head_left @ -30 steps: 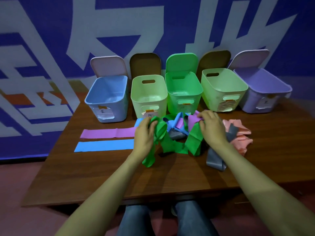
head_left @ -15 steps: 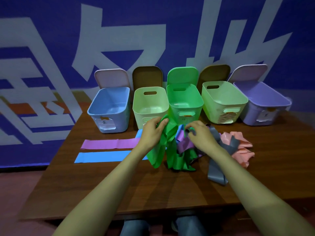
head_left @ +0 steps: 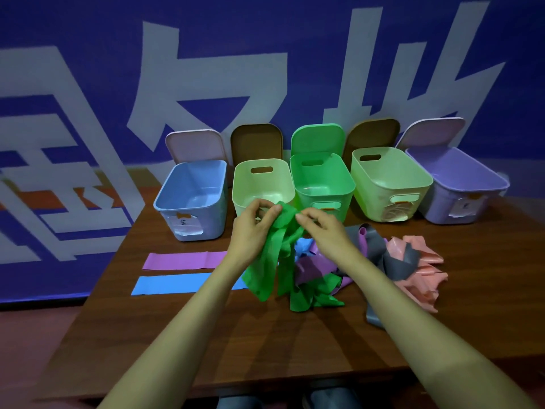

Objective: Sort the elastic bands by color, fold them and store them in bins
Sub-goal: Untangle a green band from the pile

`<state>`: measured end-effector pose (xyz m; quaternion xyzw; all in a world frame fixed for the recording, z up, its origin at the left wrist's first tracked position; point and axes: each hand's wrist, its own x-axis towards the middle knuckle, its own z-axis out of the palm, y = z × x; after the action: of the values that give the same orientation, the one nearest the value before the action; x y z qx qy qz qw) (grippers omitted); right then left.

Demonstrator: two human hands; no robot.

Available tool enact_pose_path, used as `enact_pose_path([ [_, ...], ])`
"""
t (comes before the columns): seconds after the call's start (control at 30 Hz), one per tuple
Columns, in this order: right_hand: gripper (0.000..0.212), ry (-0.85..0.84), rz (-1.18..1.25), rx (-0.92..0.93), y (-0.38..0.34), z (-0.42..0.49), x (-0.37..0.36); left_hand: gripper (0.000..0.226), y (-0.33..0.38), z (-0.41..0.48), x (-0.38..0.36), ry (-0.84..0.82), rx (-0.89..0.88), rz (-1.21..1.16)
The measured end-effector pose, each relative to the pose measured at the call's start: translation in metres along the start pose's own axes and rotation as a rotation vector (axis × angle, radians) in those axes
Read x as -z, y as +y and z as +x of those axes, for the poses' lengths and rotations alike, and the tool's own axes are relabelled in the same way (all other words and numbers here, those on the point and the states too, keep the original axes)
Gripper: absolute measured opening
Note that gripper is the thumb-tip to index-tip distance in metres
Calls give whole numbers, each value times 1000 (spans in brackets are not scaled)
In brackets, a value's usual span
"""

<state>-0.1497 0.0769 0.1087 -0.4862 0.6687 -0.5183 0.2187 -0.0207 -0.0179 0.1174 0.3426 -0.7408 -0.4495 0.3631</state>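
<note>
In the head view, both hands were raised over the middle of the tabletop, just in front of the row of bins. The left hand and the right hand each pinched the top of a green band between thumb and fingertips, close together. The band's loose lengths hung down twisted, with the lowest folds lying on the wood.

Toward the left edge, a purple band and a blue band lay flat and parallel, the purple one nearer the bins. To the right of the hands sat a jumbled heap of grey bands and pink bands, with purple and blue pieces showing under the green.

Along the far edge stood five open bins: a blue bin, a pale yellow bin, a green bin, a light green bin and a lilac bin. No bands showed in any of them.

The step in hand looked like sorting: freeing the green band from the heap. The next move would likely call for drawing the hands apart to untwist it, then laying it flat below the blue band.
</note>
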Motion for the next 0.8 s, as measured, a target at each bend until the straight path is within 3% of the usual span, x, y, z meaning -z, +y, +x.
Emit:
enact_pose_path([
  [0.17, 22, 130, 257, -93, -11, 9, 2, 19, -6, 0, 8, 122, -22, 37],
  [0.33, 24, 231, 355, -147, -18, 15, -1, 31, -1, -10, 9, 34, -119, 12],
  [0.53, 32, 77, 317, -125, -26, 16, -2, 12, -7, -10, 6, -52, -182, 157],
  [0.67, 17, -6, 265, -90, -25, 11, 1, 8, -5, -10, 8, 27, -197, 115],
  [0.8, 12, 78, 181, -79, -17, 15, 5, 10, 4, -13, 14, -205, -90, 13],
])
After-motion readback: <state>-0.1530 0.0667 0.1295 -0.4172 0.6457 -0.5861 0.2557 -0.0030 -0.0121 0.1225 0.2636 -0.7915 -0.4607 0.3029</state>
